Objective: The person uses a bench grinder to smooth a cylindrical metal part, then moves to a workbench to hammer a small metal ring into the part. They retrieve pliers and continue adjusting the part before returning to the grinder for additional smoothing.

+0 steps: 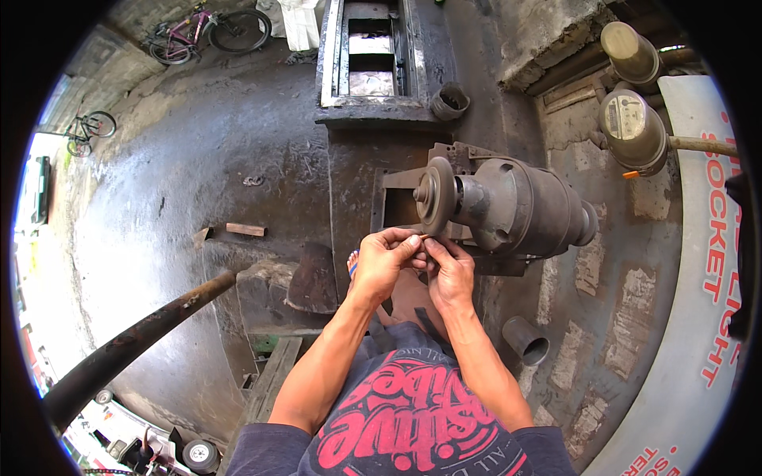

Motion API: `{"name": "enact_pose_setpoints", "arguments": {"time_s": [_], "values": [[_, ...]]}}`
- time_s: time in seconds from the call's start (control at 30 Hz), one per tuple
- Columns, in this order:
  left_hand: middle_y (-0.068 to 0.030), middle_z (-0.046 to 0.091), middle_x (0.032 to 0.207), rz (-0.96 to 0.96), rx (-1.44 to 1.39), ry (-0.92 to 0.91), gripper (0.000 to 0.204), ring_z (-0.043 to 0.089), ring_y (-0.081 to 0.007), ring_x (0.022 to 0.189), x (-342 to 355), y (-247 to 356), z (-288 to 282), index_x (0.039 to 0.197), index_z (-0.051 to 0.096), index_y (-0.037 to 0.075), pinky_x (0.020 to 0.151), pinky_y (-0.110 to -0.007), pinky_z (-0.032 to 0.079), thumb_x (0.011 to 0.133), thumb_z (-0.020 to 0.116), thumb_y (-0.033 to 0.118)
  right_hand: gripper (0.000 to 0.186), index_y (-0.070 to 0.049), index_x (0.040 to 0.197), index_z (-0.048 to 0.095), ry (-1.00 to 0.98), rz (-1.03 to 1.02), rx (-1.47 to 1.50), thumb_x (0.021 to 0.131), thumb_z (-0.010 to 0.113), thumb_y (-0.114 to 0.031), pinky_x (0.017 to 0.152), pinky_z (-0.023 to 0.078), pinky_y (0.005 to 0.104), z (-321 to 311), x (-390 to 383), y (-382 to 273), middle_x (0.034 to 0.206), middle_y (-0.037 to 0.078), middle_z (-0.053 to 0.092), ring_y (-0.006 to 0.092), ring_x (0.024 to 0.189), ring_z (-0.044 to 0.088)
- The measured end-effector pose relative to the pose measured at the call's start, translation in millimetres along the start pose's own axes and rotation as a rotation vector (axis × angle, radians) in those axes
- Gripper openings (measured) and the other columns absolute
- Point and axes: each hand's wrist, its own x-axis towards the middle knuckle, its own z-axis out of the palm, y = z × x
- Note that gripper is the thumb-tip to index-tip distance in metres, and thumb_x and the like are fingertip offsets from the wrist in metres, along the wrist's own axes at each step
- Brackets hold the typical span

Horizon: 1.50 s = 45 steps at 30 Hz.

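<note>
My left hand [386,262] and my right hand [450,274] meet just below the bench grinder's wheel [436,197]. Both have thumb and fingers pinched together. Between the fingertips is a small, thin piece, mostly hidden, too small to name; it is near or against the wheel's lower edge, and I cannot tell which. The wheel sits on the left end of a large, dusty grinder motor [532,208]. Its rim looks smooth; whether it spins I cannot tell.
A metal frame [327,71] stands ahead, with a small can [450,101] at its corner. Electric meters [633,127] hang on the right wall beside a printed sign [698,262]. A dark pole [151,337] slants in from the left. A short pipe [527,341] lies right of my legs.
</note>
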Motion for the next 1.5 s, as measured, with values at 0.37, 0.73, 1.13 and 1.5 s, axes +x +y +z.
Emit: {"name": "enact_pose_setpoints", "arguments": {"time_s": [0.37, 0.73, 1.13, 1.5], "values": [[-0.0101, 0.072, 0.088, -0.207, -0.196, 0.039, 0.018, 0.071, -0.0147, 0.073, 13.3, -2.3, -2.1, 0.110, 0.068, -0.007, 0.068, -0.027, 0.064, 0.102, 0.064, 0.009, 0.014, 0.004, 0.107, 0.074, 0.078, 0.000, -0.074, 0.094, 0.071, 0.000, 0.063, 0.050, 0.0220, -0.7, 5.7, -2.6, 0.095, 0.007, 0.075, 0.0115, 0.076, 0.067], [-0.0076, 0.071, 0.088, -0.225, -0.271, -0.006, 0.019, 0.070, -0.0134, 0.075, -0.7, -4.8, -5.1, 0.108, 0.067, -0.005, 0.066, -0.025, 0.062, 0.104, 0.063, 0.013, 0.016, 0.005, 0.110, 0.072, -0.043, -0.017, -0.112, 0.095, 0.071, 0.000, 0.069, 0.056, 0.0252, -2.7, -7.7, -11.9, 0.094, 0.010, 0.075, 0.0141, 0.078, 0.070], [-0.0084, 0.071, 0.089, -0.122, -0.266, -0.056, 0.016, 0.072, -0.0150, 0.074, -9.4, -4.7, -2.9, 0.101, 0.064, 0.002, 0.066, -0.027, 0.064, 0.105, 0.063, 0.017, 0.016, 0.004, 0.111, 0.073, -0.078, 0.004, -0.017, 0.098, 0.071, -0.004, 0.068, 0.057, 0.0230, 1.1, -14.9, -7.7, 0.094, 0.008, 0.075, 0.0114, 0.076, 0.069], [-0.0058, 0.068, 0.085, -0.111, -0.351, 0.029, 0.019, 0.070, -0.0132, 0.071, 2.7, -11.8, 5.4, 0.098, 0.064, 0.001, 0.063, -0.025, 0.062, 0.104, 0.066, 0.020, 0.013, 0.008, 0.107, 0.071, 0.043, 0.006, 0.022, 0.096, 0.069, 0.001, 0.061, 0.055, 0.0226, 5.7, -1.0, -2.8, 0.092, 0.011, 0.073, 0.0125, 0.072, 0.066]]}}
